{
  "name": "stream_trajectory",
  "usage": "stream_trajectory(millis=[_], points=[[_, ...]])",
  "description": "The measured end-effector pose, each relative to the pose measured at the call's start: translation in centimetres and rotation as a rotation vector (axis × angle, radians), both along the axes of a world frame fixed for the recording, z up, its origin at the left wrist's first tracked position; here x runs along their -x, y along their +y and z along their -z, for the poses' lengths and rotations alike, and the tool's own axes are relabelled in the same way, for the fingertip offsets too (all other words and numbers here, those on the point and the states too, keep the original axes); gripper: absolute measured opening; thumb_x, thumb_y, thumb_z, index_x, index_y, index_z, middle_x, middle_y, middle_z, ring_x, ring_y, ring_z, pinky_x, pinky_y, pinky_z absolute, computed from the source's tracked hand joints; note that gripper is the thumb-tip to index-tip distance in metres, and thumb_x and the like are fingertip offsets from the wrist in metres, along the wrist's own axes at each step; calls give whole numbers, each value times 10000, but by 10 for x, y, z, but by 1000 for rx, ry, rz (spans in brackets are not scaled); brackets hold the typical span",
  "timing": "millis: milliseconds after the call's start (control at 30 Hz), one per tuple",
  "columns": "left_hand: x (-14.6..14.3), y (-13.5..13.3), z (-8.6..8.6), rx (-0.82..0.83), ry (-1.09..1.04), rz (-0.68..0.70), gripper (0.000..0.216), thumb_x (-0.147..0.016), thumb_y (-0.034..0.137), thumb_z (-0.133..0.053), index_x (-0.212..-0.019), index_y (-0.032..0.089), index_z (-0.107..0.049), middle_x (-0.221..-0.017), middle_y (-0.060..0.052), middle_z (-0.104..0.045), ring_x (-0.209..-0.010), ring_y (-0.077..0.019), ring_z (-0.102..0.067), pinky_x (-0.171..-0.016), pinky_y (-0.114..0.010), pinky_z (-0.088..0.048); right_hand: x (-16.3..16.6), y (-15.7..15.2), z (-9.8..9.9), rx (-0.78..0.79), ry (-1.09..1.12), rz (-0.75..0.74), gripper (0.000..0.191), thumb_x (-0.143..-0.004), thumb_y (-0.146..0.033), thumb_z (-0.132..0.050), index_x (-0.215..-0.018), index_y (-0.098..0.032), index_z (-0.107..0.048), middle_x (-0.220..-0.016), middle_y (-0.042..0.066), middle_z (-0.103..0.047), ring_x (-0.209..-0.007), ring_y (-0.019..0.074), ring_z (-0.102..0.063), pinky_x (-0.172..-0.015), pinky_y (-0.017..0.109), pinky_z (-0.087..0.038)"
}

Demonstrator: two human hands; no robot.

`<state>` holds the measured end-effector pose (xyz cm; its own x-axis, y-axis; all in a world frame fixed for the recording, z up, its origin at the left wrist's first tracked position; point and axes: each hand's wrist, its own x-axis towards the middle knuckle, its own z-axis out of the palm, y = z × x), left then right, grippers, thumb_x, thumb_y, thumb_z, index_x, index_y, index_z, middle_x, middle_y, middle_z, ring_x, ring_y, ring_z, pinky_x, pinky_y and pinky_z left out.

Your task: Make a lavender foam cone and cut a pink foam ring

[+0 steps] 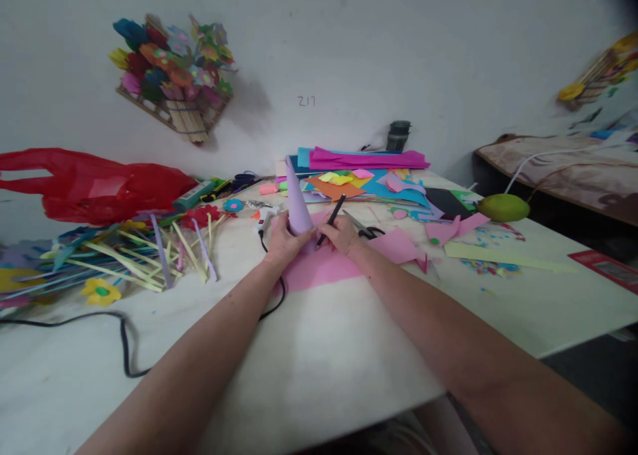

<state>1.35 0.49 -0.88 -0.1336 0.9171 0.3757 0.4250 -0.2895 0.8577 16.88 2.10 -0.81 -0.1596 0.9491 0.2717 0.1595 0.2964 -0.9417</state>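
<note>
In my left hand is a lilac paper cone, its wide end down on a pink paper sheet and its tip pointing up. My right hand grips a black pen, whose point is at the pink sheet close to the cone's base. Just right of that hand lie scissors, partly hidden behind it. A white glue gun with a black cord rests beyond my left hand.
Paper strips, a yellow paper flower and a red plastic bag lie to the left. Folded coloured paper is stacked at the back. A green oval object sits right. A black cord crosses the left side.
</note>
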Motion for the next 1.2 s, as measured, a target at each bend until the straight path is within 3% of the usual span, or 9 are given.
stream_trajectory(millis=[1200], points=[[1, -1, 0, 2, 9, -9, 632, -552, 506, -752, -1052, 194, -528, -900, -31, -610, -865, -228, -598, -746, -346, -476, -2, 0, 1, -94, -82, 34, 131, -682, -243, -488, -561, -191, -483, -440, -14, -532, -385, 113, -503, -404, 204, -391]])
